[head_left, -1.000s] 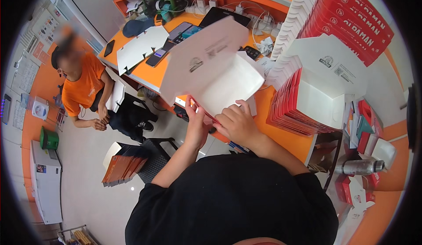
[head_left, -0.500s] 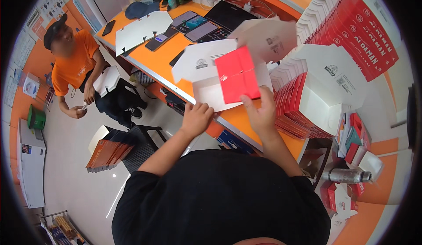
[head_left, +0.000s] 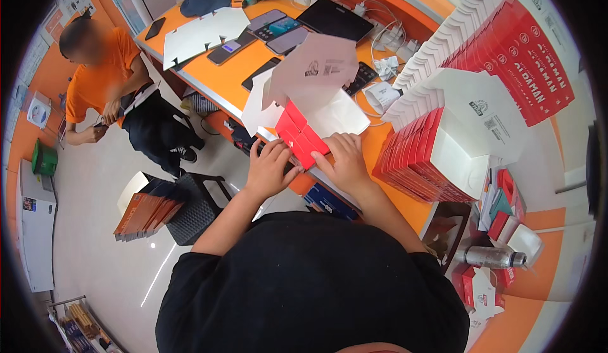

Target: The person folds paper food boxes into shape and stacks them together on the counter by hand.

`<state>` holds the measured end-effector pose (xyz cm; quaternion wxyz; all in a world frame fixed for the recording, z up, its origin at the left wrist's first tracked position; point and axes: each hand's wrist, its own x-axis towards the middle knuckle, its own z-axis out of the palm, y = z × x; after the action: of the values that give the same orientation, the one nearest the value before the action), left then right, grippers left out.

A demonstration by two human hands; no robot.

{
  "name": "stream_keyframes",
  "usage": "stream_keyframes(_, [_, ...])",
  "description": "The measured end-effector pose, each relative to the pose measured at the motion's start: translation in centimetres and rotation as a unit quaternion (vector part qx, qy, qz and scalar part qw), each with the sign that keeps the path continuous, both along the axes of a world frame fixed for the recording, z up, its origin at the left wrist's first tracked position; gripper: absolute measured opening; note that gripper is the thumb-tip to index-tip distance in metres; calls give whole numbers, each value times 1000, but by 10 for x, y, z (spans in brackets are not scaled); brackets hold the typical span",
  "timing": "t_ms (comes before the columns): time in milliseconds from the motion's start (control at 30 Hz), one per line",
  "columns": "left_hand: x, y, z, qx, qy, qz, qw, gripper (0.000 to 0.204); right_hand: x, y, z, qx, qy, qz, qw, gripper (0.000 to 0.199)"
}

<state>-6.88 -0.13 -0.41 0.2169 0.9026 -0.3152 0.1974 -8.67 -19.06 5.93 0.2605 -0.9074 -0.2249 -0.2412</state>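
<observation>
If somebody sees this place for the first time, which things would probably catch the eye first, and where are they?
Probably the tall stack of red and white boxes at the upper right, with a shorter nested stack in front of it on the orange counter. Next, perhaps, the open box near the middle, with the left hand and right hand at its red front. At the left, a seated co-worker in orange also stands out.

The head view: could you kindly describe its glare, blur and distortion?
Head view, lower left: glare on the floor; upper left: blur over the co-worker's head; right: bent edges on the wall; middle: red-and-white box fairly clear.
</observation>
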Motion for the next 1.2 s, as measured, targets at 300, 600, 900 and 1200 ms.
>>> stream_keyframes(300, [6,-7,-6,-109,-5,-72,991,20,-6,5,-18,-84,-105,-15,991,15])
stream_keyframes(600, [3,-12,-7,-124,25,-81,989,21,-13,12,-17,-87,-88,-66,990,12])
stream_keyframes(900, [13,-11,-7,-101,6,-95,990,24,-16,9,-22,-113,-35,-50,992,11])
stream_keyframes(1200, [1,-14,-8,-22,-51,-54,997,24,8,29,28,-250,100,25,963,38])
